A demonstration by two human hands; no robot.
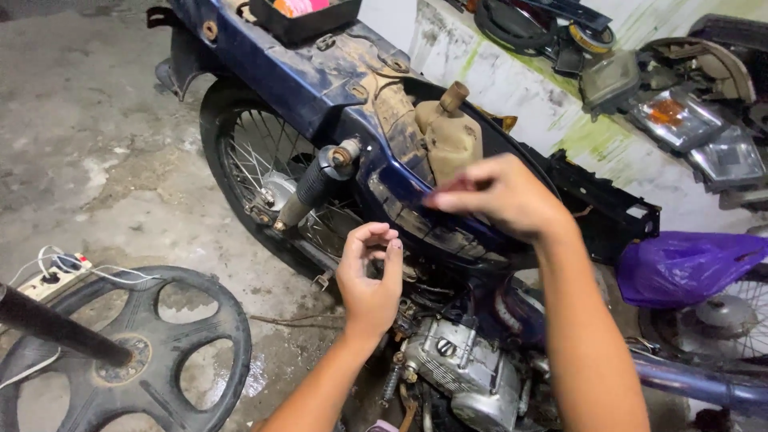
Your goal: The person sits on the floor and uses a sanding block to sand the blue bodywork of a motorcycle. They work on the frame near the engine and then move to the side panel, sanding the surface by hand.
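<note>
Right hand (508, 196) pinches the stiff, grimy blue frame (320, 88) edge by the tank (448, 136), left hand (370, 276) half-curled and empty below; hold its rigid rim.

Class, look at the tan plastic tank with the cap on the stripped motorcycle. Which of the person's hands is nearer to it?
Right. The right hand is just below and right of the tan tank, almost against it. The left hand is lower, beside the rear shock absorber and above the engine.
</note>
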